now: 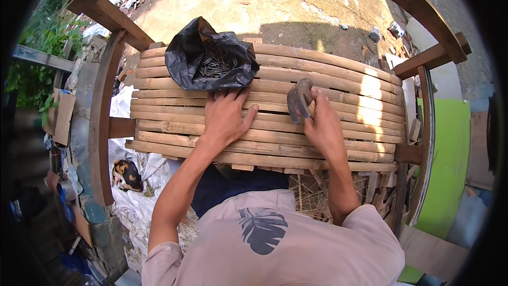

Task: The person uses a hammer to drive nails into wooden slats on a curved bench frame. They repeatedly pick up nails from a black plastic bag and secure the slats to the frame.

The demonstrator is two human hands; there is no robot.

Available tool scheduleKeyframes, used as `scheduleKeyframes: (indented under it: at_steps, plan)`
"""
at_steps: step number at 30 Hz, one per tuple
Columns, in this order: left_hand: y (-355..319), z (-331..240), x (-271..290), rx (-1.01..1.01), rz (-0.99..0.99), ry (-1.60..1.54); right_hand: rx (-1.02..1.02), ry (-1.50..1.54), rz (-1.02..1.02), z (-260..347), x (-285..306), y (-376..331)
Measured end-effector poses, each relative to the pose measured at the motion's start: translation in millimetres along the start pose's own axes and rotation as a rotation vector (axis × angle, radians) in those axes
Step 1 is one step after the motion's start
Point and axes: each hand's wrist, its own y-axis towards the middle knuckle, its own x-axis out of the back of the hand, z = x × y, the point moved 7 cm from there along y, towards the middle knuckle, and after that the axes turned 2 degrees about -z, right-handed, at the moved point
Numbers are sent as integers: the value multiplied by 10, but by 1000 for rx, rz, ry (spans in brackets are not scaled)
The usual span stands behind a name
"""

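Observation:
A black plastic bag lies opened on the bamboo slats, with many thin nails heaped inside. Just below its near edge, my left hand rests flat on the slats with the thumb spread; its fingertips reach the bag's edge and are partly hidden there. To the right, my right hand is closed round the handle of a claw hammer. The hammer's dark, rusty head shows above the slats, and most of its handle is hidden by the fingers.
Wooden frame posts and armrests edge the bamboo bench on both sides. A calico cat lies on white sheeting at lower left. Scraps of wood and rubble are strewn on the ground beyond the bench. A bright green panel stands at right.

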Motion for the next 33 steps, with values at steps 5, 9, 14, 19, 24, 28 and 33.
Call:
scheduleKeyframes:
  at_steps: [5, 9, 14, 19, 24, 28, 33]
  plan:
    - [63, -39, 30, 30, 60, 18, 34, -7, -20, 35, -122, -52]
    - [-17, -68, 6, 22, 21, 15, 39, -77, -13, 80, -215, -74]
    - [-77, -33, -53, 14, -3, -30, 19, -210, 9, 142, -274, -133]
    - [-159, 90, -9, -41, -92, -250, 8, -197, -3, 133, -269, -152]
    - [-190, 208, 92, -32, -198, -491, -23, -215, -8, 111, -262, -134]
    - [-332, 281, 278, 22, -282, -432, -11, -243, -6, 105, -282, -137]
    - [-503, 430, 379, 67, -320, -218, -22, -258, 85, 84, -239, -135]
